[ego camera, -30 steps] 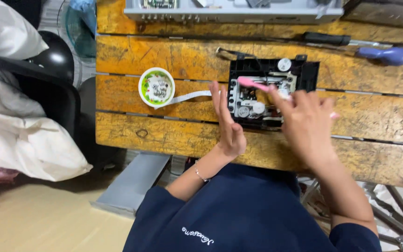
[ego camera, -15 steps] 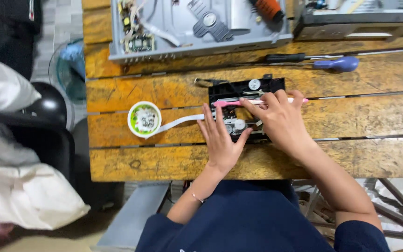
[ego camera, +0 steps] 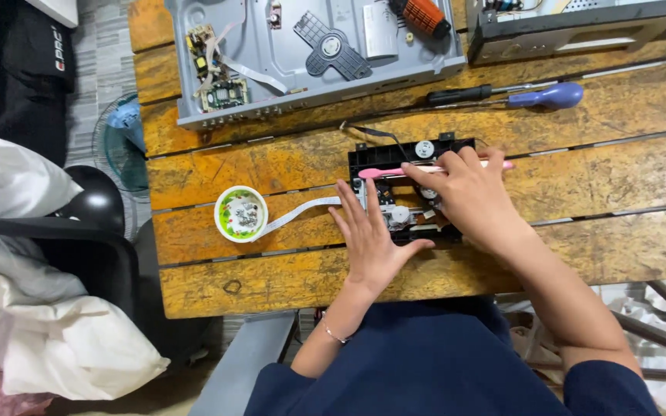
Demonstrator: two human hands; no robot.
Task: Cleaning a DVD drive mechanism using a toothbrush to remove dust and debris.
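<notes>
Holding down: left hand (ego camera: pixel 371 246) lies flat with fingers spread, palm pinning the front-left edge of the black drive mechanism (ego camera: pixel 410 192), gripping nothing, just pressing. I'd say that's the right idea, since the block would probably skate around on the wood otherwise.

Tool hand: right hand (ego camera: pixel 468 196) has its fingers pinched around a pink tool (ego camera: pixel 379 172), held almost level across the top of the mechanism, tip pointing to the person's left near the back-left corner.

Where the thing sits: mechanism is mid-table (ego camera: pixel 618 177), right in front of the person, on the orange-brown planks.

How I'd do it: keep the tip low and slow and let the flat hand take the load. Can't tell exactly what the tip is touching, the fingers hide a lot of the gears and white bits.

Watch out: a white ribbon cable (ego camera: pixel 298 212) runs from the mechanism's left side out toward a small white cup (ego camera: pixel 240 214) with green stuff and what look like small parts in it. A careless tug could probably drag the ribbon or tip the cup.

Also around: open grey metal chassis (ego camera: pixel 310 58) with a small circuit board sits behind, well apart. A screwdriver (ego camera: pixel 502 96) with a purple-blue handle lies between chassis and mechanism, near the right hand but not in the way. Another dark device case (ego camera: pixel 580 27) sits at the back right.

Off the table: black chair and white bags on the left, nothing blocking.
</notes>
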